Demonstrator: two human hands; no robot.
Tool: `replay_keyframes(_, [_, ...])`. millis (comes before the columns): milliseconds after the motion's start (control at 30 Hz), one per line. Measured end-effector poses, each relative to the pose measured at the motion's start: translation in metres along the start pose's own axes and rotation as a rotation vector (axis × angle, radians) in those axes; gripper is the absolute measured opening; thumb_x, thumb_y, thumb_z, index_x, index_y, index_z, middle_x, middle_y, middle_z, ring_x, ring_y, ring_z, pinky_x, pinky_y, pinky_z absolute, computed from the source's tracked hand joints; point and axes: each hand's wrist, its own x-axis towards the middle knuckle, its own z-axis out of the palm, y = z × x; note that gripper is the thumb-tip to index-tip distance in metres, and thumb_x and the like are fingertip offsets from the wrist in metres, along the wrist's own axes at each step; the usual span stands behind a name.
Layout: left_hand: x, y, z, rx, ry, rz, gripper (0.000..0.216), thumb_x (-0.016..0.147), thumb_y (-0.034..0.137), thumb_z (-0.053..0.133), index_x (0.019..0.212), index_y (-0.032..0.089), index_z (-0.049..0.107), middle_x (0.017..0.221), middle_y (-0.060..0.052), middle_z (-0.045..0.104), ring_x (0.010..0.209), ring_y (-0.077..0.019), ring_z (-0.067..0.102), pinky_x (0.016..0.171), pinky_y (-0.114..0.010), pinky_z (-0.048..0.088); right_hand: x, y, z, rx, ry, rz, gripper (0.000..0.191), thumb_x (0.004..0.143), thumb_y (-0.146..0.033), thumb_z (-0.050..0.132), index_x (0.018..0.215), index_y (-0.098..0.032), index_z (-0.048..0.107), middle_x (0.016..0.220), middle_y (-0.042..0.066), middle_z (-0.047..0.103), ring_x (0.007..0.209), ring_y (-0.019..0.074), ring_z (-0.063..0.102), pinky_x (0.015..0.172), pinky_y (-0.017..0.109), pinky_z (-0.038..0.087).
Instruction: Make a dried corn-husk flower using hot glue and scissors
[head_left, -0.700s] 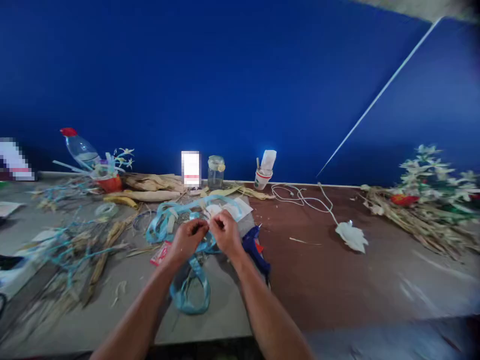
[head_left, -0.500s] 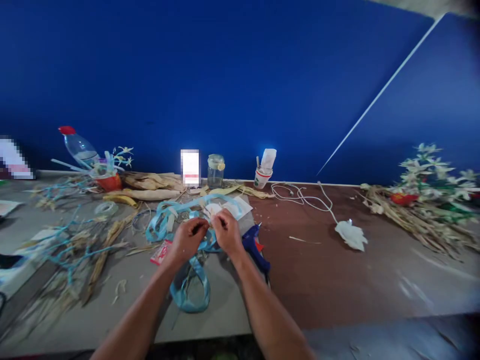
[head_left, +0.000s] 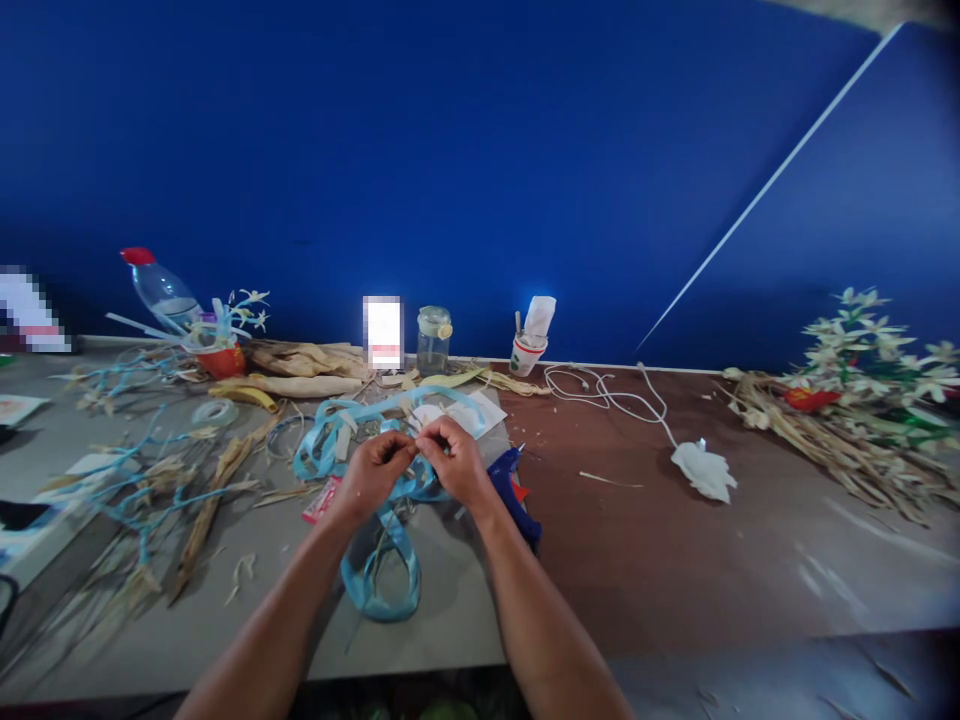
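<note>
My left hand [head_left: 373, 472] and my right hand [head_left: 456, 462] meet over the table, fingers curled and pinched together on a small pale piece that I cannot make out. Under them lies a tangle of light blue ribbon [head_left: 379, 580], one loop hanging toward me. A blue glue gun [head_left: 513, 484] lies just right of my right wrist. White paper sheets [head_left: 465, 412] lie beyond my fingers.
Dried husks and blue-wrapped stems [head_left: 165, 480] litter the left. A plastic bottle [head_left: 159, 288], a glass jar [head_left: 433, 340] and a cup [head_left: 526, 352] stand by the blue wall. A white cord [head_left: 600, 392] runs to a white husk flower [head_left: 705, 470]. A flower bunch [head_left: 862, 390] lies right.
My hands have stayed pinched together in nearly the same spot, the right fingers shifting slightly. The view has drifted a little.
</note>
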Motion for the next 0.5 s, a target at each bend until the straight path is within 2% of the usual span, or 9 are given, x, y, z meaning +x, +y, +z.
replay_keyframes(267, [0.0, -0.0109, 0.0015, 0.421, 0.07, 0.26, 0.016, 0.081, 0.02, 0.047, 0.07, 0.015, 0.059, 0.062, 0.0, 0.053, 0.059, -0.012, 0.047, 0.057, -0.024, 0.034, -0.0013, 0.0029, 0.004, -0.152, 0.073, -0.021, 0.015, 0.08, -0.022, 0.051, 0.066, -0.018, 0.052, 0.067, -0.001, 0.049, 0.064, 0.0117, 0.047, 0.059, 0.023, 0.037])
replay_keyframes(367, [0.0002, -0.0108, 0.0023, 0.464, 0.075, 0.352, 0.016, 0.081, 0.017, 0.046, 0.071, 0.016, 0.059, 0.064, -0.001, 0.056, 0.061, -0.0128, 0.05, 0.06, -0.024, 0.036, -0.0012, 0.0031, 0.0052, -0.185, 0.099, -0.027, 0.018, 0.081, -0.024, 0.051, 0.063, -0.019, 0.049, 0.065, -0.001, 0.048, 0.063, 0.0118, 0.046, 0.058, 0.023, 0.036])
replay_keyframes(500, [-0.0004, -0.0103, 0.0028, 0.471, 0.078, 0.389, 0.015, 0.08, 0.015, 0.047, 0.071, 0.017, 0.059, 0.064, -0.001, 0.057, 0.061, -0.0131, 0.052, 0.06, -0.024, 0.038, -0.0015, 0.0065, 0.0082, -0.208, 0.124, -0.015, 0.021, 0.08, -0.025, 0.051, 0.061, -0.019, 0.048, 0.062, -0.002, 0.046, 0.06, 0.0116, 0.044, 0.057, 0.024, 0.035])
